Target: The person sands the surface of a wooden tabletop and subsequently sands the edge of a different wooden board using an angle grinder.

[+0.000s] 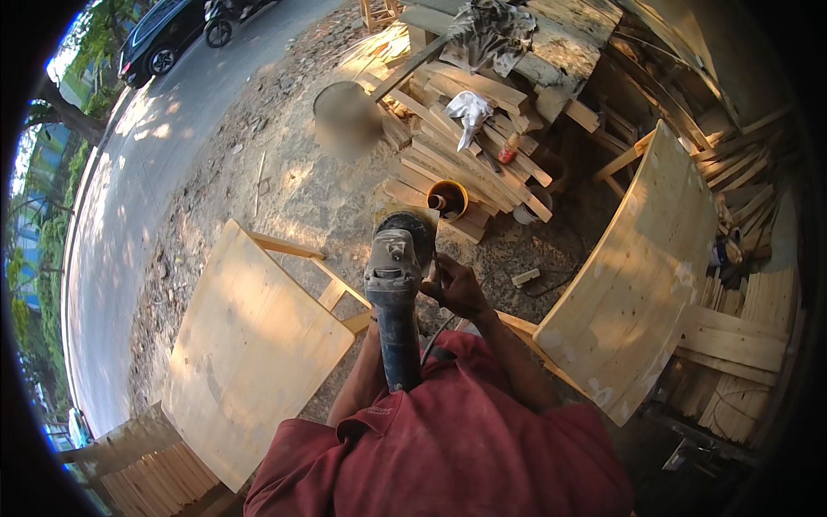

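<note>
An angle grinder (394,297) with a dusty grey head and a blue body stands upright in front of my chest. Its round disc (407,221) is at the top, and a dark cord (436,338) runs down beside the body. My right hand (461,289) is closed at the grinder's side, just below the disc, around what looks like a dark side handle. Behind the tool's body my left forearm (366,370) rises; the left hand and its fingers are hidden there.
Pale wooden tabletops stand on my left (258,345) and right (637,284). Ahead lies a pile of wood offcuts (465,168) with a white rag (470,112), a red bottle (509,148) and a yellow-rimmed bucket (448,199). A road (172,207) with a dark car (168,39) runs at far left.
</note>
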### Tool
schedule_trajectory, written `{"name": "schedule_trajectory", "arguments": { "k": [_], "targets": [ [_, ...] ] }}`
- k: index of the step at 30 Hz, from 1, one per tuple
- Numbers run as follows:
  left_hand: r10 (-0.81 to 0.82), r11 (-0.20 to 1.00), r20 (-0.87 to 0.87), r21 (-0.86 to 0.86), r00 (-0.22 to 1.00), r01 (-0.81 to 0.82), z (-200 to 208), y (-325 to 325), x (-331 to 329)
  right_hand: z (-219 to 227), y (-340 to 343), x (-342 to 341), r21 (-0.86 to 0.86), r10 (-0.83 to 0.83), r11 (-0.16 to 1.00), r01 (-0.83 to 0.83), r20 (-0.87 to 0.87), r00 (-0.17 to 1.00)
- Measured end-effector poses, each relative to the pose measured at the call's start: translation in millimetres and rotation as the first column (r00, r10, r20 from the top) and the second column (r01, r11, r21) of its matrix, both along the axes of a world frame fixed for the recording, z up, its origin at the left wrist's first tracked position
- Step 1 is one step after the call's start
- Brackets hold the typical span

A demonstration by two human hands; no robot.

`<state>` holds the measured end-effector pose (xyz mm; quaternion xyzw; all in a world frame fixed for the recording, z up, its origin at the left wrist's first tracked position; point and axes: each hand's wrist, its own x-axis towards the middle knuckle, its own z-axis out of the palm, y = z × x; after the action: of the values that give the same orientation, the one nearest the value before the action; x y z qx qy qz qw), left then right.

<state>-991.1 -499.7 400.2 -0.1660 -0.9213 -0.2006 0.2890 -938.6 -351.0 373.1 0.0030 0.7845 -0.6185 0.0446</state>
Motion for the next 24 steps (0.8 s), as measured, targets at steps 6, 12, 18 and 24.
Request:
{"name": "schedule_trajectory", "arguments": {
  "k": [6, 12, 18, 24],
  "targets": [
    [0.002, 0.998, 0.046, -0.060, 0.999, 0.001, 5, 0, 3, 0, -6, 3, -0.027, -0.053, 0.998, 0.051, -0.056, 0.997],
    [-0.109, 0.932, 0.152, 0.358, 0.982, 0.048, -27, -1, -1, 6, -4, 1, -0.008, 0.002, 1.000, -0.002, 0.022, 1.000],
    [-0.002, 1.000, 0.071, 0.011, 0.997, 0.001, 26, 1, 4, 4, -3, -7, -0.055, 0.008, 0.998, -0.012, -0.068, 0.998],
    [0.030, 0.999, 0.098, 0.036, 0.995, -0.034, 24, 3, 6, 9, -2, -1, -0.115, -0.032, 0.993, 0.028, -0.037, 0.999]
  ]
}}
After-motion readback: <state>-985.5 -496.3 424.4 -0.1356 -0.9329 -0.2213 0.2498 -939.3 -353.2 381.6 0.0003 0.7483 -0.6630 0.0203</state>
